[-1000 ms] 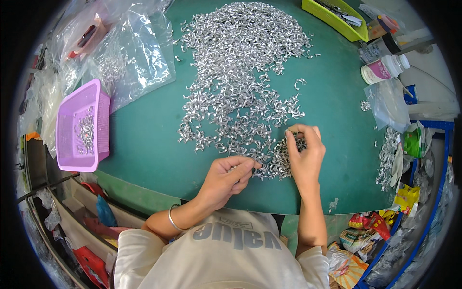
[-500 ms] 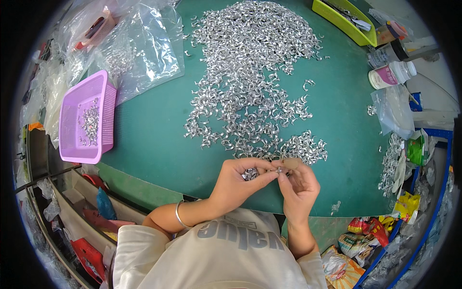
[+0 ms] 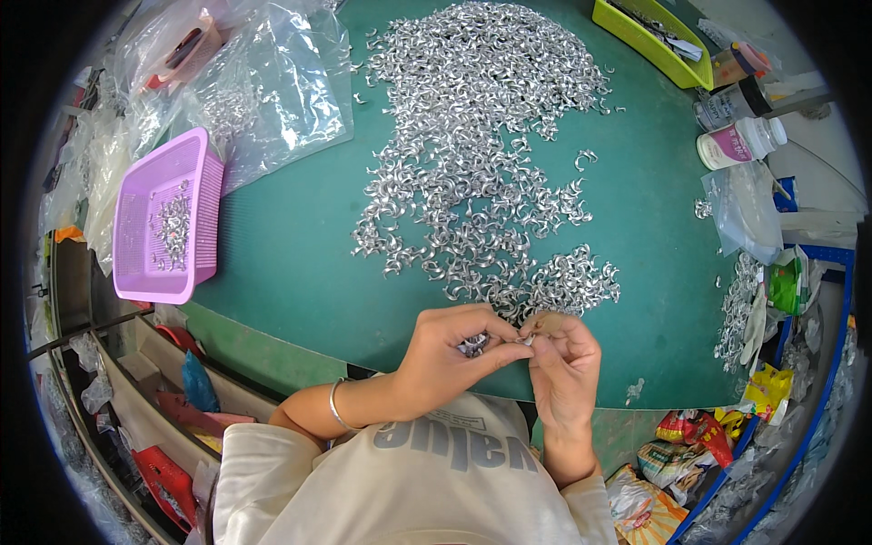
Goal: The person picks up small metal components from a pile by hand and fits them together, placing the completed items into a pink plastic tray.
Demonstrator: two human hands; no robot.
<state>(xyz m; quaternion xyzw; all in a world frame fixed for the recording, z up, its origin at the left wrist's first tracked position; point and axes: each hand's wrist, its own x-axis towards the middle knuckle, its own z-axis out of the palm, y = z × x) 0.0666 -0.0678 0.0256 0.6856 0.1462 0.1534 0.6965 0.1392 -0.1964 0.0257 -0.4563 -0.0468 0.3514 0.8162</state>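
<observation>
At the near edge of the green table (image 3: 300,272), both hands are raised together just above the rim. Left hand (image 3: 450,350) has its fingers curled shut around a small clutch of silver metal pieces (image 3: 472,343). Right hand (image 3: 563,359) pinches one more piece at the fingertips, touching the left thumb tip. Whether the two pieces are being joined or just sorted, I can't tell.

Progress, my read: early. The pink basket (image 3: 168,218) at the left edge holds only a thin scatter of pieces, maybe a few dozen, with its floor mostly bare. The main pile of curved silver pieces (image 3: 481,145) runs from the far edge down the table middle to a small cluster (image 3: 568,283) just beyond the hands. That's hundreds, too many to count. Bulk of the work looks left.

Counts:
- hands: 2, both busy
- pink baskets: 1
- yellow-green trays (image 3: 649,41): 1, far right corner
- white bottles (image 3: 740,141): 1 at the right edge, plus 1 darker jar (image 3: 731,100) beside it
- clear plastic bags (image 3: 272,82): several, far left corner, overlapping, no exact count
- loose silver pieces also lie along the right edge (image 3: 738,313), uncounted
</observation>
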